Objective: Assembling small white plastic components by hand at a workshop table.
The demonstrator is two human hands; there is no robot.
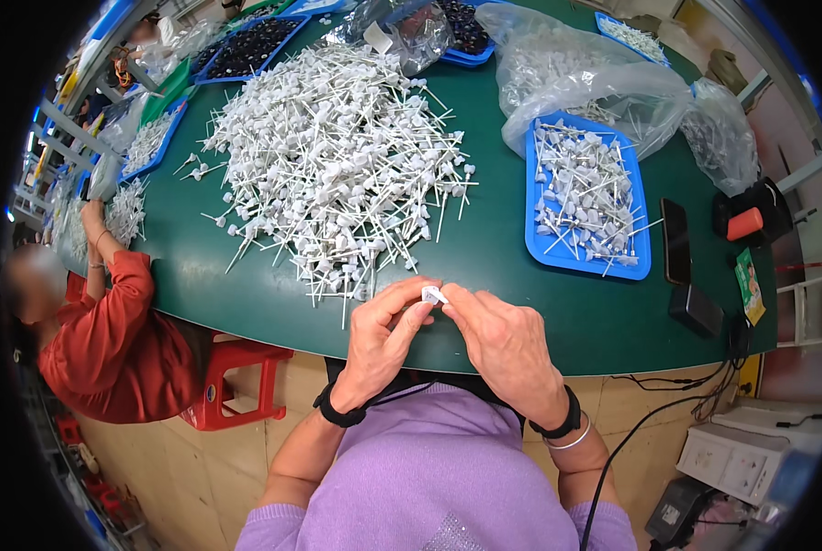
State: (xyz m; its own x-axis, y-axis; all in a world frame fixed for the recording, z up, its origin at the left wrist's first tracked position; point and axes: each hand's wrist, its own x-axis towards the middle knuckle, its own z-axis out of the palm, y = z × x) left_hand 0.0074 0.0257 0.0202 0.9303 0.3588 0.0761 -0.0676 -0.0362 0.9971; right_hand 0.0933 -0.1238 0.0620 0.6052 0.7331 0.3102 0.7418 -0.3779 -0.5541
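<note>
White piece [433, 295], small, one in number; full shape partly hidden by the fingers; located above the near edge of the green worktop [494, 225], just in front of the wearer. Left hand [388, 321]: thumb and fingertips pinched on the white piece from its left side. Right hand [501, 335]: thumb and fingertips closed on the same piece from its right, the two hands nearly meeting. Black wristbands, one to each wrist; pale bangle [569, 441] beside the right one. Purple sweater [429, 468], worn. Large loose heap of white-headed sticks [337, 165], lying beyond the hands, mostly to the left, stems pointing every way. Blue tray [531, 216], right of the heap and apart from it, filled with similar sticks. Clear plastic bag [604, 78], holding pale items, against the tray's far end. Black phone [675, 241], flat, right of the tray; dark box [696, 310] just nearer; green packet [749, 286] to their right. Dark small pieces [250, 48], in a blue tray at the far left. Co-worker in red [108, 340], at the left edge of the worktop; red stool [236, 381] alongside.
</note>
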